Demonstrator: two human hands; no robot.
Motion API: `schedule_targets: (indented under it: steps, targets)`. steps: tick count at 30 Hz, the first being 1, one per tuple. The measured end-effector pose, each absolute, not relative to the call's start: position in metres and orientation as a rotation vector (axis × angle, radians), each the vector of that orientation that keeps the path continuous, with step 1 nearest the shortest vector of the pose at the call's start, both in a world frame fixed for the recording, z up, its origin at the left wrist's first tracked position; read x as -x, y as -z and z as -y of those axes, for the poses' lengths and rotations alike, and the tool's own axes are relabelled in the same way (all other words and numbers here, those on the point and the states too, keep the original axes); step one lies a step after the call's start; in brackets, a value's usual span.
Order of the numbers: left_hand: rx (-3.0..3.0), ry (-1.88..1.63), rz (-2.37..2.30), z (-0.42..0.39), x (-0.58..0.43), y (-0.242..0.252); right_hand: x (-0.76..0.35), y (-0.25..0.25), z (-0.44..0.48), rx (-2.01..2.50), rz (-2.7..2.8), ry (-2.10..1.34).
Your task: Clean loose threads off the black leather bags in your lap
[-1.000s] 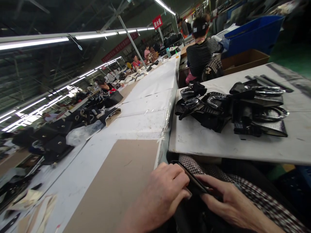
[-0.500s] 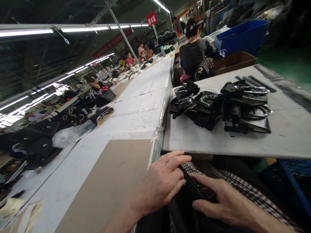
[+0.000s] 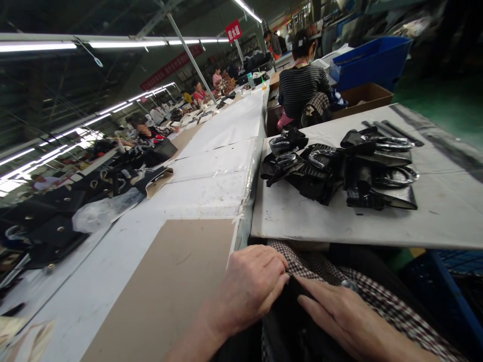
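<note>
Just right of the tan board (image 3: 169, 281), a black piece (image 3: 289, 314) sits with its edge gripped between the person's curled left hand (image 3: 254, 281) and pinching right hand (image 3: 335, 304); even pressure along that edge should help keep it straight.

Before the side table (image 3: 445, 201) are two hands (image 3: 254, 284) and one black item (image 3: 289, 306). Beyond it: one blue bin (image 3: 354, 74), one box (image 3: 358, 109) (cardboard).
</note>
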State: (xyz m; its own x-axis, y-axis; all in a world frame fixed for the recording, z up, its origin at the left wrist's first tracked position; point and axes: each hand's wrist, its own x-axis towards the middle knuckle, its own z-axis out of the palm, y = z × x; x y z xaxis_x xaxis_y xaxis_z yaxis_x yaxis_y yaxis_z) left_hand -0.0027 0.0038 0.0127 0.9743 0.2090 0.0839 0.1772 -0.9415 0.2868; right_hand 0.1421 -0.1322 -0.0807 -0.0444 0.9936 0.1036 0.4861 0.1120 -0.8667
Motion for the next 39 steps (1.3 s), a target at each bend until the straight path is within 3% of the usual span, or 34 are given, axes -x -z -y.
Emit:
schedule_targets:
  steps: [9,19,28,39]
  targets:
    - [-2.756,-0.276,-0.303,-0.003,0.001,-0.007,-0.136,0.097,0.132,1.467,1.708,-0.439]
    - [-2.733,-0.272,-0.352,0.012,-0.001,-0.013,-0.150,0.065,0.126,1.441,1.532,-0.919]
    - [-2.601,-0.080,-0.396,-0.007,0.004,-0.028,-0.144,0.073,0.122,1.402,1.523,-0.868]
    - [-2.453,-0.231,-0.447,-0.014,0.007,-0.021,-0.142,0.091,0.122,1.374,1.428,-0.847]
